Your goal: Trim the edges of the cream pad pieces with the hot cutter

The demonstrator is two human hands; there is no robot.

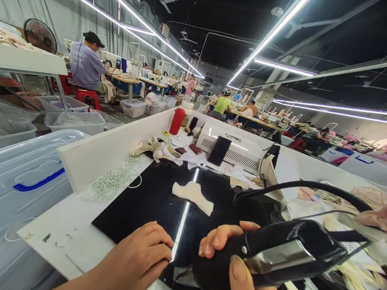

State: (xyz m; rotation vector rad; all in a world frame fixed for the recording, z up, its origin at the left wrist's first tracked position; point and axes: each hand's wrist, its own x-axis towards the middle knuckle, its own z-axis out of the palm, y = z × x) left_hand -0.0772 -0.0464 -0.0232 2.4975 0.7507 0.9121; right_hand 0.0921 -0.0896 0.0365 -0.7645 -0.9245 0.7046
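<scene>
Nearest me, one black handheld tool [285, 255] with a metal plate and thick black cable [309, 185] is clamped in my right hand [242, 281]. One left hand [137, 259] is beside it, fingers curled together; whether they pinch anything, I cannot tell. Beyond both, I count one cream, branching fabric piece [193, 195] on the glossy black panel [137, 198], one tangle of pale green cord [115, 179] at left, one dark phone [219, 150] before one white vented casing [210, 139], and one red cylindrical bottle [177, 121]. Low white walls [98, 148] border the white tabletop [59, 242]. Farther off, I see one person in lavender [87, 62] and one in lime [222, 105], among others, beneath bright strip lights [274, 36].
</scene>
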